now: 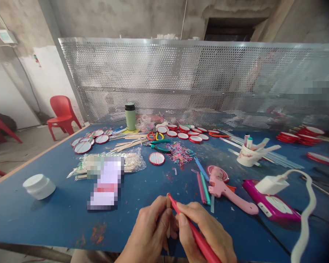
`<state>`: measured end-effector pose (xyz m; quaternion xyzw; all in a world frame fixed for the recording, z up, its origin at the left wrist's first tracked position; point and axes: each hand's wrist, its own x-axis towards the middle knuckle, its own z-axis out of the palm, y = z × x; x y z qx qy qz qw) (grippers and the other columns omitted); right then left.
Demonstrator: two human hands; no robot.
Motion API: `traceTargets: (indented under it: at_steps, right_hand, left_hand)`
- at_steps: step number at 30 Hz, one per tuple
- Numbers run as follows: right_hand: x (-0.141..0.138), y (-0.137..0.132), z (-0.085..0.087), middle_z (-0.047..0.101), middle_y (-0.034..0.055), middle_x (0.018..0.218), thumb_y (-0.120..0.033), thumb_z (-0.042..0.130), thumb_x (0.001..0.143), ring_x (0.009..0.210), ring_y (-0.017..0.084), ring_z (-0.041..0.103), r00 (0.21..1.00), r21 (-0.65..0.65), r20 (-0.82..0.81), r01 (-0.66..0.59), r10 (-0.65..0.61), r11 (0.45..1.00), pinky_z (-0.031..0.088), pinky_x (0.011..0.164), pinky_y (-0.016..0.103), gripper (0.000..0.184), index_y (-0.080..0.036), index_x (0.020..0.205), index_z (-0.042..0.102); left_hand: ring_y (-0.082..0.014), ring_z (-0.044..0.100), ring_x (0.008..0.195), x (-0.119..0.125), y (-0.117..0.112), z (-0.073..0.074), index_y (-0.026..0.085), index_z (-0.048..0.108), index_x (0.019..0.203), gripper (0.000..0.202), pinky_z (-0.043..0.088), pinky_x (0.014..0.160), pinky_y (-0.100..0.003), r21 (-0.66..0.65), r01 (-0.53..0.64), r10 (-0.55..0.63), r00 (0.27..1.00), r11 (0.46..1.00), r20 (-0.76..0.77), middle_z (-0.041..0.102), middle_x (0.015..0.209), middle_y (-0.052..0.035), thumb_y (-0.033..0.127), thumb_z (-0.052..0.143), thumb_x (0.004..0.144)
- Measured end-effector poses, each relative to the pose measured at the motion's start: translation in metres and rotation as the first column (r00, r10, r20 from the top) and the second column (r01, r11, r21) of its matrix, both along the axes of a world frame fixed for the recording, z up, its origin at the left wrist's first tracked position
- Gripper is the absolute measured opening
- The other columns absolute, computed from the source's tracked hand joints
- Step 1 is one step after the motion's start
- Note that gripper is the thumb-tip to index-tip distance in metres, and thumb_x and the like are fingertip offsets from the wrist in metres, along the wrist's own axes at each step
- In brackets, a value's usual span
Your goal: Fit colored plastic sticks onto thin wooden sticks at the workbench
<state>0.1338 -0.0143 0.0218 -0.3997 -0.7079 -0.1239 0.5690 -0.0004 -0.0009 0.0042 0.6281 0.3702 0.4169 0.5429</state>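
Note:
My left hand (150, 228) is closed around a thin wooden craft stick (168, 206), held upright near the table's front edge. My right hand (207, 232) grips a long red pen-like tool (197, 239), slanting up to the left. Its tip meets the top end of the wooden stick. Fingers hide the lower part of the stick. Beyond the hands lie a pink glue gun (230, 195), pink, teal and blue sticks (204, 182), and a pile of small coloured bits (181, 153).
A round red-rimmed disc (157, 158), pliers (159, 148) and bagged wooden sticks (134, 160) lie mid-table. A white jar (39, 186) stands left. On the right are a paper cup (248, 157) of pens and a purple power strip (276, 208) with a white cable. Behind rises a perforated metal panel (153, 73).

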Motion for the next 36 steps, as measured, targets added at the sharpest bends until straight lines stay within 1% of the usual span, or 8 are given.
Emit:
traceTargets:
  at_steps: [5,13,19,25,30,36]
  right_hand:
    - [0.0000,-0.0018,0.0004,0.073,0.0024,0.074,-0.009,0.055,0.089,0.065,0.015,0.071,1.000,-0.033,-0.021,-0.013,0.012,0.999,0.056,0.061,0.023,0.016,-0.017,0.095,0.067]
    - [-0.0002,-0.0004,-0.0005,0.073,0.0024,0.074,-0.010,0.056,0.090,0.063,0.015,0.070,1.000,-0.014,-0.025,0.012,-0.012,1.000,0.056,0.061,0.023,0.015,-0.018,0.096,0.067]
    - [0.0018,-0.0006,-0.0001,0.073,0.0016,0.073,-0.011,0.056,0.090,0.063,0.014,0.071,1.000,-0.051,-0.010,-0.009,0.009,0.999,0.057,0.061,0.021,0.015,-0.018,0.095,0.068]
    - [0.0002,0.0004,-0.0001,0.073,0.0024,0.073,-0.012,0.055,0.090,0.063,0.015,0.071,1.000,-0.017,-0.023,-0.002,0.002,1.000,0.057,0.059,0.023,0.015,-0.018,0.096,0.068]
    - [0.0000,0.0000,-0.0004,0.073,0.0019,0.071,-0.013,0.055,0.090,0.062,0.015,0.071,0.999,-0.025,-0.029,0.020,-0.021,0.999,0.057,0.058,0.023,0.015,-0.019,0.095,0.068]
    - [0.0013,-0.0007,-0.0004,0.073,0.0027,0.073,-0.012,0.055,0.090,0.063,0.015,0.071,1.000,-0.023,-0.016,0.018,-0.019,1.000,0.057,0.059,0.023,0.015,-0.019,0.095,0.068]
  left_hand:
    - [-0.0062,0.047,0.046,-0.0004,0.0011,0.0004,0.018,0.050,0.083,0.028,0.037,0.044,-0.014,-0.003,0.000,0.000,1.000,1.000,-0.010,0.053,0.060,0.0025,0.042,0.044,0.096]
    - [-0.0064,0.048,0.046,-0.0004,0.0008,0.0010,0.017,0.050,0.084,0.028,0.037,0.044,-0.014,-0.006,0.006,-0.006,1.000,1.000,-0.018,0.054,0.062,0.0019,0.043,0.044,0.096]
    - [-0.0058,0.046,0.046,-0.0007,0.0005,0.0008,0.018,0.049,0.084,0.030,0.037,0.044,-0.014,-0.009,0.014,-0.014,1.000,1.000,-0.016,0.052,0.062,0.0025,0.044,0.042,0.096]
    - [-0.0058,0.047,0.046,-0.0007,0.0005,0.0008,0.017,0.049,0.084,0.030,0.037,0.044,-0.014,-0.018,0.012,-0.012,1.000,1.000,-0.026,0.053,0.063,0.0024,0.045,0.043,0.096]
    - [-0.0057,0.046,0.045,-0.0007,0.0002,0.0011,0.018,0.050,0.085,0.030,0.037,0.044,-0.014,-0.013,0.014,-0.014,1.000,1.000,-0.020,0.054,0.063,0.0022,0.045,0.044,0.096]
    - [-0.0058,0.046,0.046,-0.0002,0.0014,0.0006,0.017,0.051,0.086,0.032,0.036,0.043,-0.013,-0.010,0.016,-0.016,1.000,1.000,-0.011,0.053,0.062,0.0020,0.046,0.041,0.096]
